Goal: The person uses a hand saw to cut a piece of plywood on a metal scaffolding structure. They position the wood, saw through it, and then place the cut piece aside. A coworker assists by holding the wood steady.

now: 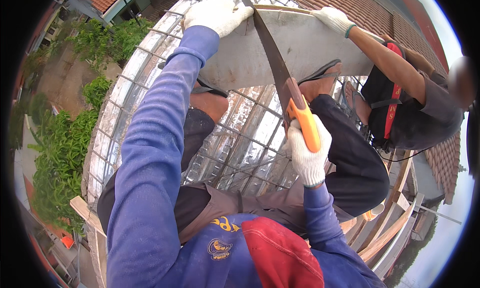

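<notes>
Right hand (308, 150) is gripping saw (280, 70), left hand (215, 18) is holding grey board (307, 48) over rebar mesh (245, 133); good cutting is probably calling for left staying clear of teeth.

Bright orange marks our saw handle (311, 130), the blade (273, 53) dull brown-grey against a mottled grey board (310, 48). Our left glove (212, 17) and right glove (307, 153) are off-white, our sleeves (152, 128) blue, our shirt (197, 268) blue with yellow print (220, 249). We see pale-stitched red fabric (280, 253), a co-worker's white glove (332, 20) trimmed green, a red strap (392, 113), rows of brown tiles (345, 5) and dark bars (165, 33) gridding silvery sheets (270, 95).
</notes>
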A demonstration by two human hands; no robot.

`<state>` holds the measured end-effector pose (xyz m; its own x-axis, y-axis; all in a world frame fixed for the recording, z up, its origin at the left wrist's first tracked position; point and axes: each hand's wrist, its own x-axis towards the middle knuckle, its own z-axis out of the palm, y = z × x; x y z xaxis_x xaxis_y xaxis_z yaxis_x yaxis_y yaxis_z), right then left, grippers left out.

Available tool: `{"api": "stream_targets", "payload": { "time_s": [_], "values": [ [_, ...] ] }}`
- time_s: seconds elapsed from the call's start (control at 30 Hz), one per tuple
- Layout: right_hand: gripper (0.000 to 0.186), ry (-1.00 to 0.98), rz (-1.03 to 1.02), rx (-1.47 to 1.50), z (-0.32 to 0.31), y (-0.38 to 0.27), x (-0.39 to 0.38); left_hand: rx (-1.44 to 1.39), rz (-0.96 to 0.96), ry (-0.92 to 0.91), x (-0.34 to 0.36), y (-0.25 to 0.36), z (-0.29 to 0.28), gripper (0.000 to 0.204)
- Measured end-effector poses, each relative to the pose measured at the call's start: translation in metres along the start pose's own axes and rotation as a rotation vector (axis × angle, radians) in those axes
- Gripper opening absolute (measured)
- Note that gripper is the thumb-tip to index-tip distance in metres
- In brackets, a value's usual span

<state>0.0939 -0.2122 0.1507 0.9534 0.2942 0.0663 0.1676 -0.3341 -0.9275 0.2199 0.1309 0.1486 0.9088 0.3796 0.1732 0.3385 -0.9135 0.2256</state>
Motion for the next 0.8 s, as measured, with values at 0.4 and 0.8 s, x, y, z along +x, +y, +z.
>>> {"api": "stream_targets", "payload": {
  "time_s": [0.4,0.8],
  "values": [
    [0.021,-0.001,-0.152,-0.143,0.011,0.029,-0.021,-0.013,0.047,-0.054,0.01,-0.015,0.002,0.077],
    [0.018,0.007,-0.234,-0.069,0.057,-0.013,0.072,0.005,0.017,-0.083,0.012,-0.008,-0.004,0.072]
  ]
}}
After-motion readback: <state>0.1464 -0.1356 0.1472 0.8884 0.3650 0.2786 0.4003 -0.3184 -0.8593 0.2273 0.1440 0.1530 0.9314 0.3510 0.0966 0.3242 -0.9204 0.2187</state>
